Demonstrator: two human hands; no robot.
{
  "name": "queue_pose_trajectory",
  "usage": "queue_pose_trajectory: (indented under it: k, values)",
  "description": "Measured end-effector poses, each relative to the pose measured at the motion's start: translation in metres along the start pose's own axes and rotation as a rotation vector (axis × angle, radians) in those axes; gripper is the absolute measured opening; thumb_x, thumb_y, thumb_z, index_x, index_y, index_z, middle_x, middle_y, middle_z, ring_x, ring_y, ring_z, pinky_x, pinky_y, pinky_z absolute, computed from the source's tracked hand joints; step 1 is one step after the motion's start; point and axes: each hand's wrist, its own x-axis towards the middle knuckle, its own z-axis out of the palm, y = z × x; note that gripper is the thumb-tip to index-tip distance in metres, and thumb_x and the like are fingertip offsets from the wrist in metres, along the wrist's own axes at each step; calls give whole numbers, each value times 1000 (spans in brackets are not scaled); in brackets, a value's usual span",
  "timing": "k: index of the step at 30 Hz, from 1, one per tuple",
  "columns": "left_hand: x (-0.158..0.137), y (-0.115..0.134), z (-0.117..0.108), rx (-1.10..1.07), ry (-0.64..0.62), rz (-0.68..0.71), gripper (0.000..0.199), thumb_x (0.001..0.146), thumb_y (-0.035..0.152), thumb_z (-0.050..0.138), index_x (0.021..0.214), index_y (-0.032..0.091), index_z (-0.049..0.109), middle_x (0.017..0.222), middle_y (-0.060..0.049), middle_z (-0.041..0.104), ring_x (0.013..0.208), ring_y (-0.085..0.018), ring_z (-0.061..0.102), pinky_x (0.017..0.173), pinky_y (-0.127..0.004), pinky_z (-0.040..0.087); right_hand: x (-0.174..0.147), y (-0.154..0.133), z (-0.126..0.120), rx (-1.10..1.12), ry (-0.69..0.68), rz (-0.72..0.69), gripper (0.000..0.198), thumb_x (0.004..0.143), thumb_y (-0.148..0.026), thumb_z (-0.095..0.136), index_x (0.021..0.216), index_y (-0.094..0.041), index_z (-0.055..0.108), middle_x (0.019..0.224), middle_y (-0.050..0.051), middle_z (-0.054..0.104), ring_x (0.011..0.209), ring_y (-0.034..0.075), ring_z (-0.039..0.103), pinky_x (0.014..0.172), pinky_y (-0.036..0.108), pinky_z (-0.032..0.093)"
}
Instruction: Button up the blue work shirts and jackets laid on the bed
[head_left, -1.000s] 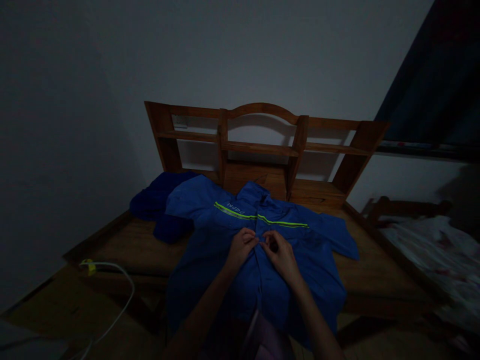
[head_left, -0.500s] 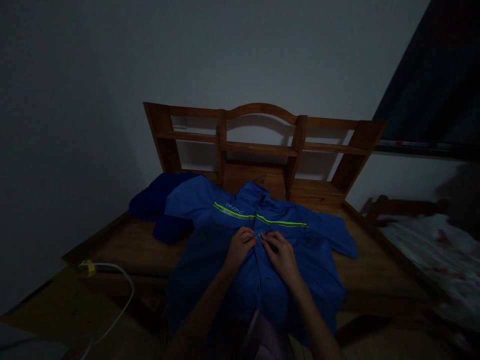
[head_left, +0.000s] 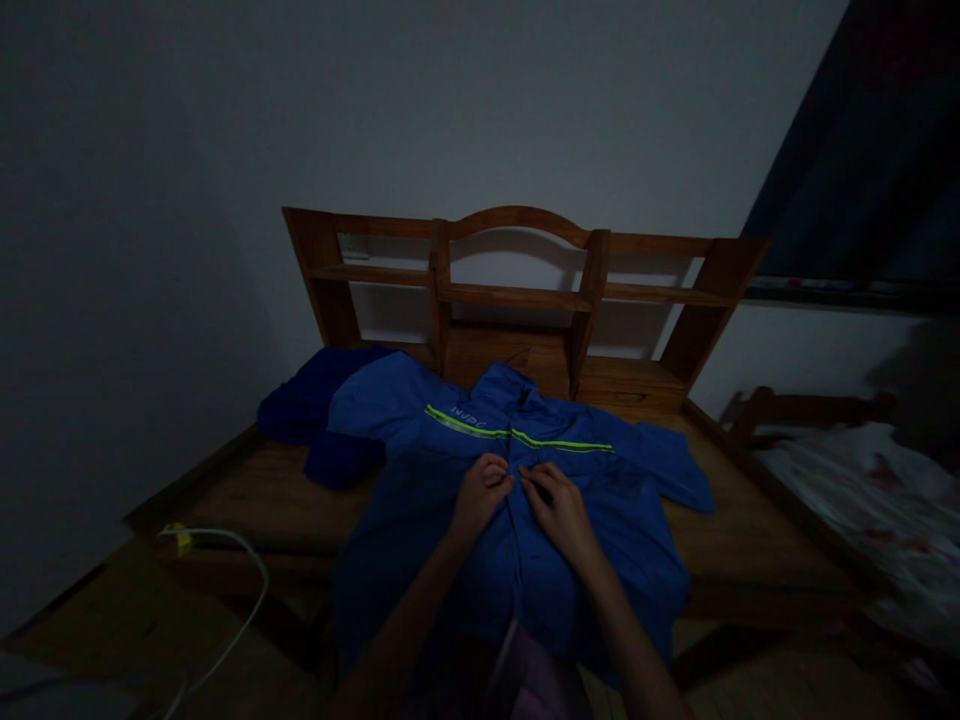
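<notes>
A blue short-sleeved work jacket (head_left: 420, 540) lies spread front side up on a wooden desk, with its collar at the far side. A yellow-green stripe and pale lettering cross its chest. My left hand (head_left: 484, 492) pinches the front placket from the left, just below the stripe. Opposite it, my right hand (head_left: 555, 500) pinches the other edge of the placket, fingertips close to the left ones. The small spot between my fingertips is mostly hidden in the dim light. Below my hands the two front edges run down toward me.
A darker blue cloth (head_left: 300, 405) lies bunched on the desk (head_left: 247, 495) at the left. Behind stands a wooden shelf unit (head_left: 517, 297). A white cable (head_left: 259, 590) hangs off the front left corner. On the right is a bed with patterned bedding (head_left: 877, 490).
My fingertips have shifted slightly at the placket, and the small shiny fastener seen between them before is now mostly covered. The jacket lies as before.
</notes>
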Motion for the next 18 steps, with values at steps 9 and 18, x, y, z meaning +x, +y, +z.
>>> queue_pose_trajectory:
  k: [9, 18]
  values:
    - [-2, -3, 3, 0, -100, 62, 15, 74, 17, 55, 88, 19, 50, 77, 1, 57, 71, -10, 58, 65, -19, 43, 3, 3, -3, 118, 10, 36, 21, 90, -27, 46, 97, -21, 65, 89, 4, 63, 84, 17, 59, 77, 27, 44]
    - [-2, -7, 5, 62, -106, 81, 21, 69, 8, 51, 87, 18, 49, 80, 2, 53, 68, -8, 53, 64, -18, 41, 4, 10, -1, 128, 34, 115, 19, 82, -34, 60, 93, -19, 64, 80, 1, 61, 69, 13, 57, 65, 23, 43]
